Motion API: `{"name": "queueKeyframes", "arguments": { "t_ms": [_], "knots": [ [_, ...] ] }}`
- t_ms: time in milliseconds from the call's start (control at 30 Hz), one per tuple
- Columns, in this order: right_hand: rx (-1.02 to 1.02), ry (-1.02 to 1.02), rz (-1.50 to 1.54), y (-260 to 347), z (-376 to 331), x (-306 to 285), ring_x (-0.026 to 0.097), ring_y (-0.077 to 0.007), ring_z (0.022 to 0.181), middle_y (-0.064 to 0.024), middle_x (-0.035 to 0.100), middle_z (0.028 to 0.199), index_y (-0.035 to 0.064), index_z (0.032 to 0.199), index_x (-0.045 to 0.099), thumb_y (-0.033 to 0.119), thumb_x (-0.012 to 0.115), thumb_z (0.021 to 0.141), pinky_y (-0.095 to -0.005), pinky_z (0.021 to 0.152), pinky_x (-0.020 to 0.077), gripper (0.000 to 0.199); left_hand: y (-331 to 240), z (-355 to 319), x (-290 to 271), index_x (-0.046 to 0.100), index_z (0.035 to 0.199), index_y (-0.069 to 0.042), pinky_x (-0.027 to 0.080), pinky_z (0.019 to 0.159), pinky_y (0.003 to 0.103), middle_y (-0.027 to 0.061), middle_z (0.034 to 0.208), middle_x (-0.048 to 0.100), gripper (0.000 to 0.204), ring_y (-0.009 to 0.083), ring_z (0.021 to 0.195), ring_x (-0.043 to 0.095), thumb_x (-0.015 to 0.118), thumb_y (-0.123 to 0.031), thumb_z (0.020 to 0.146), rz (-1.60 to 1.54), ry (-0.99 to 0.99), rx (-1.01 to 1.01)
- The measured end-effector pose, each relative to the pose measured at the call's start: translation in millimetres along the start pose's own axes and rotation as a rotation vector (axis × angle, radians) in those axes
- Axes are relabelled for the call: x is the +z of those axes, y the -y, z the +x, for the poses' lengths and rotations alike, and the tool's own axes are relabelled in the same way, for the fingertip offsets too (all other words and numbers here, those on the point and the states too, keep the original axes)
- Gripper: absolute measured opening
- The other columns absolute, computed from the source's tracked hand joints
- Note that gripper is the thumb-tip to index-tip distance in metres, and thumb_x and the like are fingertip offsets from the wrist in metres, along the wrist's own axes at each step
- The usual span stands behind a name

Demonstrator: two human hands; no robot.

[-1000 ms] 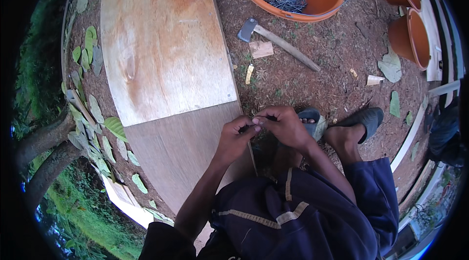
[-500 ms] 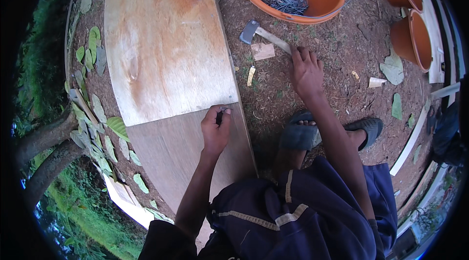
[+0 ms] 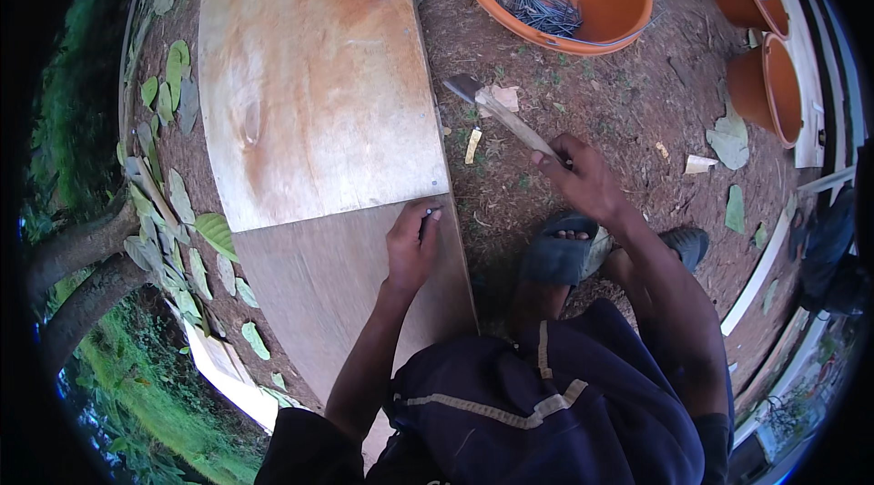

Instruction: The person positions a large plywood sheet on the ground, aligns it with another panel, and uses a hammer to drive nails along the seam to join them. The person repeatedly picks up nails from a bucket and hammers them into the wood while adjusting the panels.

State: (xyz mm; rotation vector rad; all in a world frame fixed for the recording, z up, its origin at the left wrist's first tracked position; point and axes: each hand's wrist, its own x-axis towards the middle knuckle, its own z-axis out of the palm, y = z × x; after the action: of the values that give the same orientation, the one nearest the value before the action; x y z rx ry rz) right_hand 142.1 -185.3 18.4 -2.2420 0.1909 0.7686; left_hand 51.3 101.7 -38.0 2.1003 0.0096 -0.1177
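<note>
Near the right edge of the boards, my left hand (image 3: 412,248) pinches a nail (image 3: 429,212) upright over the grey-brown board (image 3: 319,303). This spot lies just on my side of the seam with the pale plywood sheet (image 3: 319,93). A small nail head (image 3: 434,183) shows in the pale sheet close to its corner. To the right of the boards, my right hand (image 3: 587,180) is closed round the wooden handle of a hatchet (image 3: 513,118). Its dark metal head points away and to the left, over the ground beside the sheet.
An orange bucket (image 3: 628,25) with several loose nails (image 3: 542,10) stands at the far right of the boards. Two smaller orange pots (image 3: 751,98) are farther right. Wood scraps and leaves litter the soil. My sandalled foot (image 3: 555,253) is beside the boards.
My right hand has raised the hatchet off the ground and drawn it toward me, turning its head. My left hand has shifted slightly right with the nail.
</note>
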Motion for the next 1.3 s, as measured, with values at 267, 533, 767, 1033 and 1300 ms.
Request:
{"name": "queueKeyframes", "arguments": {
  "t_ms": [267,533,767,1033,1300],
  "knots": [
    [-0.379,0.176,-0.169,3.7,-78.7,2.1,0.066,-0.0425,0.073,-0.0217,0.063,0.085,-0.0009,0.099,0.056,0.036,0.056,0.103,-0.0505,0.065,0.0532,0.037,13.2,-2.7,4.9,0.066,0.111,0.001,0.057,0.080,0.037,0.0192,0.108,0.069,0.019,0.0330,0.094,0.070,0.065,0.003,0.092,0.093,-0.052,0.199],
    [-0.723,0.167,-0.311,7.7,-92.9,23.3,0.067,-0.0364,0.068,-0.0201,0.061,0.087,-0.0012,0.103,0.054,0.033,0.056,0.103,-0.0463,0.055,0.0541,0.035,4.6,-1.5,5.4,0.067,0.112,0.002,0.057,0.084,0.035,0.0178,0.105,0.070,0.023,0.0304,0.095,0.071,0.067,0.005,0.090,0.081,-0.034,0.169],
    [-0.551,0.268,-0.405,-4.6,-92.4,27.2,0.067,-0.0355,0.071,-0.0196,0.060,0.093,-0.0006,0.108,0.053,0.034,0.053,0.104,-0.0438,0.056,0.0560,0.035,9.3,-0.4,7.6,0.070,0.108,-0.001,0.058,0.084,0.036,0.0163,0.106,0.070,0.019,0.0295,0.096,0.071,0.069,0.004,0.089,0.023,-0.052,0.224],
    [-0.652,0.173,-0.360,-3.8,-96.7,30.4,0.067,-0.0347,0.069,-0.0180,0.061,0.087,0.0012,0.099,0.054,0.036,0.051,0.104,-0.0433,0.055,0.0549,0.036,0.7,0.0,7.1,0.070,0.108,0.001,0.058,0.082,0.034,0.0179,0.105,0.070,0.021,0.0271,0.095,0.072,0.068,0.008,0.088,0.100,-0.040,0.107],
    [-0.910,0.039,-0.213,13.4,-105.2,29.0,0.068,-0.0309,0.068,-0.0158,0.061,0.084,0.0015,0.097,0.053,0.038,0.054,0.103,-0.0393,0.053,0.0542,0.038,15.0,-5.5,9.3,0.070,0.109,-0.001,0.058,0.086,0.035,0.0170,0.109,0.070,0.021,0.0261,0.100,0.071,0.070,0.005,0.089,0.059,-0.062,0.177]
  ]
}}
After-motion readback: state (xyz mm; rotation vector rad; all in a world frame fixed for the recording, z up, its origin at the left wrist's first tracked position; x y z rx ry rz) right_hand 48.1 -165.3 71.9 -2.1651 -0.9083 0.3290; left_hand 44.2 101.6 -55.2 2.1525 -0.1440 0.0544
